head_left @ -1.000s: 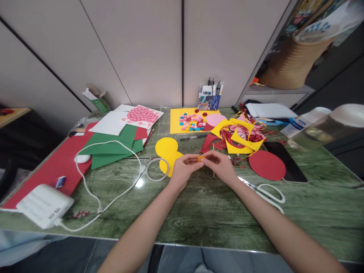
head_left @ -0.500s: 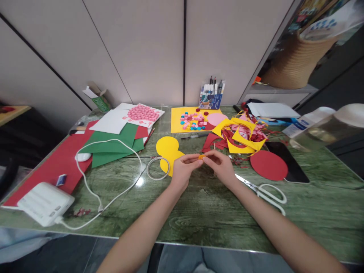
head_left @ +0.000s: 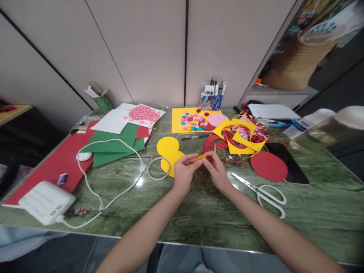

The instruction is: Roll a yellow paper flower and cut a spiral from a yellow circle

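Orange piece [head_left: 201, 157], one, small, apparently paper: held up before me over the middle of the green table [head_left: 196, 227], between the fingertips of two bare hands. Its visible part looks a little wider than tall, so the long axis seems to run sideways, from one hand to the other; fingers cover its ends, and I cannot tell which way it points. Left hand [head_left: 183, 170]: thumb and forefinger pinched on the piece, the other fingers curled behind. Right hand [head_left: 217, 170]: thumb and forefinger meeting it from the opposite side. Thin wooden stick [head_left: 215, 148], one: its upper end showing just beyond the right hand, pointing away from the person, the rest hidden; whether fingers grip it, I cannot tell. Yellow paper discs [head_left: 167, 146], two, overlapping, beside the left hand. Tape roll [head_left: 158, 178], one, lying flat, partly over the lower disc. Scissors [head_left: 265, 195], white-handled, one pair, right of the right forearm, blades towards the right hand. Red paper disc [head_left: 269, 166], one, partly covering a black tablet [head_left: 295, 168].
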The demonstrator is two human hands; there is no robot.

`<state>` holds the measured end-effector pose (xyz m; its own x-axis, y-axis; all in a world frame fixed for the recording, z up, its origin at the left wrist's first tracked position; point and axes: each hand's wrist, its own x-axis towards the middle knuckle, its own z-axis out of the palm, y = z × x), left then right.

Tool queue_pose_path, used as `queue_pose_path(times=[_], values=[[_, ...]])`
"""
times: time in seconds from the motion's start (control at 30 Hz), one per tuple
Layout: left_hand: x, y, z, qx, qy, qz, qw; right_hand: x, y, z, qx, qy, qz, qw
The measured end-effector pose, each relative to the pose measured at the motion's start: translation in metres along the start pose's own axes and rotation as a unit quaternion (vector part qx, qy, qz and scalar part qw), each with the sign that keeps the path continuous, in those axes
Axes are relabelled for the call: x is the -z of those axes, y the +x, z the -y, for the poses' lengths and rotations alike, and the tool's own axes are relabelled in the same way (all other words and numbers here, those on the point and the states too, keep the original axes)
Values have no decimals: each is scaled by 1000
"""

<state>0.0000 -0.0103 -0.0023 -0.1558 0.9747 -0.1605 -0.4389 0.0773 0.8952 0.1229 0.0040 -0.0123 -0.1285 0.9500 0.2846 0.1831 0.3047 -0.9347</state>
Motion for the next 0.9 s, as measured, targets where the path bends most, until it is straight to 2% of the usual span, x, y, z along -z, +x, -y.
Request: queue_pose_path(times=[0.2,0.27,0.53,0.7,0.9], values=[[5,9,-7,42,54,74,995,19,13,0,5,-45,88,995],[5,9,-9,48,65,87,993,25,16,3,14,-68,98,993],[4,8,-10,25,90,94,991,35,15,16,84,-156,103,979],[4,8,-11,1,126,111,986,38,17,18,84,-181,109,974],[2,5,-18,-14,180,121,976,43,20,19,71,-183,154,969]])
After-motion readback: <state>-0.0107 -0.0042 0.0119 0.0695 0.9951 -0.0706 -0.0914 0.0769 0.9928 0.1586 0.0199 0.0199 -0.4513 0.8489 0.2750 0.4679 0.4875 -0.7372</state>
